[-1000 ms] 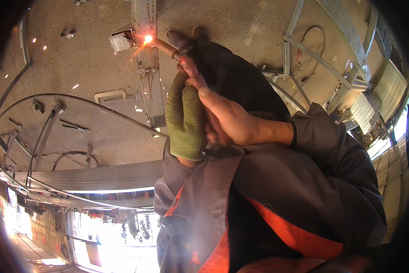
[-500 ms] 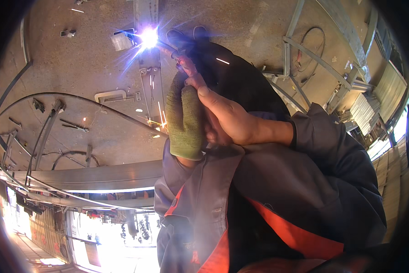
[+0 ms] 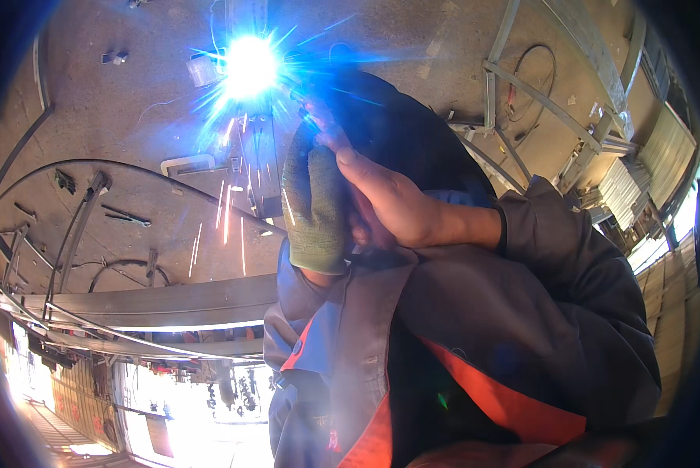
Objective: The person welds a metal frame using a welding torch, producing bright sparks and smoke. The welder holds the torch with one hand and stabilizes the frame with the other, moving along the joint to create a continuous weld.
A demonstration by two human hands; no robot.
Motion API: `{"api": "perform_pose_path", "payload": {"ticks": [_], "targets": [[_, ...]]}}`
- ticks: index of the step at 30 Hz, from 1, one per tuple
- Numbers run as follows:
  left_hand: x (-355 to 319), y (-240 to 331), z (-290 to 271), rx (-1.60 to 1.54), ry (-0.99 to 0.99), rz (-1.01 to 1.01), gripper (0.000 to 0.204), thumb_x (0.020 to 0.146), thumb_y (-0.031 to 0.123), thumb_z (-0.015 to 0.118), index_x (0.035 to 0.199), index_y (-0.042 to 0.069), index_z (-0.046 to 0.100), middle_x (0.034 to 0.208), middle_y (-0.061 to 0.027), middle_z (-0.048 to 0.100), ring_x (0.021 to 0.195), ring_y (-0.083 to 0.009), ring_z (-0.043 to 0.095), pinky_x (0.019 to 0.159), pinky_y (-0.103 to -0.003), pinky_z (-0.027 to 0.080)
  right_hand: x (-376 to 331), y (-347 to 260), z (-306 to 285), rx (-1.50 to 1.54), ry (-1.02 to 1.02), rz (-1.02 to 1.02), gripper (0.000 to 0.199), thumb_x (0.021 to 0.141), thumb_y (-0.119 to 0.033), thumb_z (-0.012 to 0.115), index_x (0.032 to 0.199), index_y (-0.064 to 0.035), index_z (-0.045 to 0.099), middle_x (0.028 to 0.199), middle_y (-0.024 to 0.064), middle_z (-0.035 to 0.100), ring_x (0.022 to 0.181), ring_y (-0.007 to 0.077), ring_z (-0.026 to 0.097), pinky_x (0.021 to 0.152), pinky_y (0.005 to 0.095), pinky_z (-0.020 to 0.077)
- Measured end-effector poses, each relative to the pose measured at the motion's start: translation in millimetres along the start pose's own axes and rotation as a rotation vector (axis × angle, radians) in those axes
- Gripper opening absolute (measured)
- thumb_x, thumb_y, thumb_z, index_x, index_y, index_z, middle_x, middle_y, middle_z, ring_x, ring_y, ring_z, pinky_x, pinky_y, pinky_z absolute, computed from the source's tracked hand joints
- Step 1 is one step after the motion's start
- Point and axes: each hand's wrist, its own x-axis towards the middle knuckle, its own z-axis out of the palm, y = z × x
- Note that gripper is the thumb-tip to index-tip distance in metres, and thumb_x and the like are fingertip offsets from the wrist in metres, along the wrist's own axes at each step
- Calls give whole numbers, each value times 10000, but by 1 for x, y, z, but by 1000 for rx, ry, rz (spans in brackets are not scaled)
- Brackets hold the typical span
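Observation:
My right hand (image 3: 401, 204), bare, is wrapped round a reddish welding torch (image 3: 328, 129), its thumb lying along the handle. My left hand (image 3: 316, 207), in a green knitted glove, is pressed close alongside, its fingertips up against the torch neck; its palm side is hidden. At the torch's tip burns a blue-white arc (image 3: 251, 69), and its glare hides the tip and the spot being welded. Beneath it a long flat metal bar (image 3: 264, 152) runs along the floor. A short metal piece (image 3: 202, 72) sits just left of the glare. Sparks fall below the arc.
A dark hose (image 3: 132, 165) curves across the floor on the left. Near it lie a pale C-shaped handle (image 3: 188, 164) and metal scraps. A steel beam (image 3: 147, 304) crosses the lower left. Metal frames (image 3: 545, 101) and a looped cable (image 3: 551, 66) stand at the right.
The arc has grown larger and bluer, and longer spark streaks now fall below it. Its glare covers more of the torch's tip. Both hands have stayed nearly in place.

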Motion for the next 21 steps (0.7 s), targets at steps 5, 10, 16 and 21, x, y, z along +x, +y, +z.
{"api": "perform_pose_path", "payload": {"ticks": [5,10,16,21], "targets": [[-2,7,2,-164,19,-136,638,1154,402,486,1652,28,345,1345,-111,665,617,-93,644,469,-201,468,4,4,6,41,56,-2,714,1173,-572,311,1699,-97,222,964,20,624,589,74,514,519,229,435],[2,2,-2,-64,22,9,545,1132,295,521,1584,-5,464,1437,-158,619,1043,-207,672,791,-298,536,6,9,7,24,108,-12,776,1142,-651,334,1661,-74,328,832,14,601,544,54,512,426,221,387],[3,-15,-8,224,-20,206,476,1056,85,594,1516,-27,543,1553,-258,532,1391,-429,579,1123,-464,508,6,8,7,40,87,2,711,1129,-682,341,1493,-89,484,824,10,595,566,56,510,434,222,376],[0,-22,-9,369,-15,206,563,1153,322,505,1615,14,416,1418,-100,640,1060,-157,690,800,-248,547,7,8,9,81,75,-30,679,1137,-646,364,1506,-88,476,809,15,583,550,66,499,458,222,412]]}}
